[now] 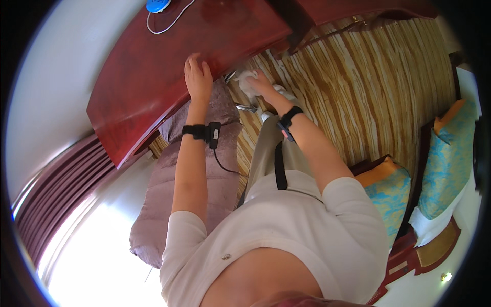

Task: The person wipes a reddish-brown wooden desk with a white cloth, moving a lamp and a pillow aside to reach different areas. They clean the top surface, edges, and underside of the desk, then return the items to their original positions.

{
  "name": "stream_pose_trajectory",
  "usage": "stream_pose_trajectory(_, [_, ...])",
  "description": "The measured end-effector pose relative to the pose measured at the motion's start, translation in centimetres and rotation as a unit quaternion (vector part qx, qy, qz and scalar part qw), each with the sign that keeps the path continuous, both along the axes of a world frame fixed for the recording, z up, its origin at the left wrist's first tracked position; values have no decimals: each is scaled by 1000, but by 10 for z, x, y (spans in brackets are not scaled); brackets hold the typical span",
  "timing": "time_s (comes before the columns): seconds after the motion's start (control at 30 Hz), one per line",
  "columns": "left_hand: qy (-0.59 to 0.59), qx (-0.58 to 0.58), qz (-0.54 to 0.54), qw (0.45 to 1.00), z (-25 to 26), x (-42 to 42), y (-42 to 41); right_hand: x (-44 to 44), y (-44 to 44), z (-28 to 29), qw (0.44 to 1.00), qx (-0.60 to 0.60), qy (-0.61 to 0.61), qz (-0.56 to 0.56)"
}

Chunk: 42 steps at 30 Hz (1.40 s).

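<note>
My left hand [198, 78] is over the front part of a glossy red-brown wooden desk [153, 65]. Its fingers are extended, the thumb apart, and it holds nothing; whether it touches the wood I cannot tell. Just off the desk's edge, my right hand [262, 83] grips a crumpled white cloth [245, 82], blurred and possibly a tissue or thin bag. Below the desk edge stands a mauve plush-covered seat [220, 153] with shiny metal legs [245, 108]. Black straps with small devices circle both wrists.
A blue round device [157, 4] with a white cable [165, 30] lies on the desk. Striped brown carpet [345, 92] covers the floor. Patterned blue-and-gold cushions [447, 165] are at the right. A purple curtain [65, 192] hangs beside a bright window [103, 245].
</note>
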<state>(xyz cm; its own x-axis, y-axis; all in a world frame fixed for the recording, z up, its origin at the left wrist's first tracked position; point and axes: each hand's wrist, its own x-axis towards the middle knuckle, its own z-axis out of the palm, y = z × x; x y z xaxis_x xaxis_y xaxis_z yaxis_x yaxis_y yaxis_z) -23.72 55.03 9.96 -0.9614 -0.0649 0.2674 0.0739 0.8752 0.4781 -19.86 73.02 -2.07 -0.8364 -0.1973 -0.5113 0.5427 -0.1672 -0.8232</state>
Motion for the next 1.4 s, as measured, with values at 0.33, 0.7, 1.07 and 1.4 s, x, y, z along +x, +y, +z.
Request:
stream_pose_trajectory(0.33, [30,-123,16,992,-72,-43,19,-17,-69,-49,984,108,104,-95])
stream_pose_trajectory(0.7, [38,-103,33,993,-77,-42,20,-26,-90,-46,950,296,84,-56])
stream_pose_trajectory(1.07, [48,-109,38,992,-79,-40,20,-35,-76,-45,909,382,107,-130])
stream_pose_trajectory(1.4, [56,-113,34,991,-81,-40,19,-29,-75,-57,963,235,107,-69])
